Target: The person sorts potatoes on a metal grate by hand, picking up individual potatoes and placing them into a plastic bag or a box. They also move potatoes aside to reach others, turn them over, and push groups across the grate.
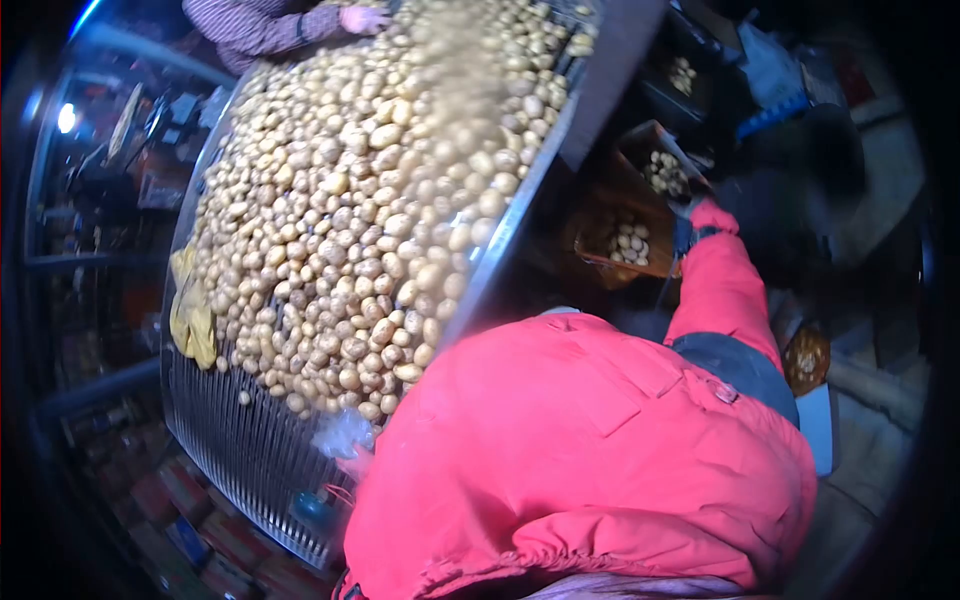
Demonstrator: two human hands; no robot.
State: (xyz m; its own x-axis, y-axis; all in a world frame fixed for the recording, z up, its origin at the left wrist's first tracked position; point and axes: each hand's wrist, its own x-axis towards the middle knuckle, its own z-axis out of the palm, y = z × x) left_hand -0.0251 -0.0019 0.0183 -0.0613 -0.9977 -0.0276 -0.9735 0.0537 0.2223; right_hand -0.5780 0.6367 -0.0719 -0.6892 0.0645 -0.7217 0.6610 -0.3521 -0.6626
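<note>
My left hand (355, 462) shows only in part past the edge of my red jacket, beside a piece of clear plastic (345, 434) at the near end of a slatted sorting table. Its fingers are mostly hidden. My right arm reaches out to the right, and my right hand (684, 206) is at the edge of a crate (650, 135) with potatoes inside. That hand is dark and blurred, so I cannot tell how its fingers lie. A broad layer of potatoes (330, 240) covers most of the table.
Another person's hand (365, 19) rests on the potatoes at the far end. Yellow gloves (190, 315) hang over the table's left edge. A second container (625, 262) holds several potatoes. A metal rail (510, 215) borders the table. A teal object (312, 506) lies on the bare slats (235, 435).
</note>
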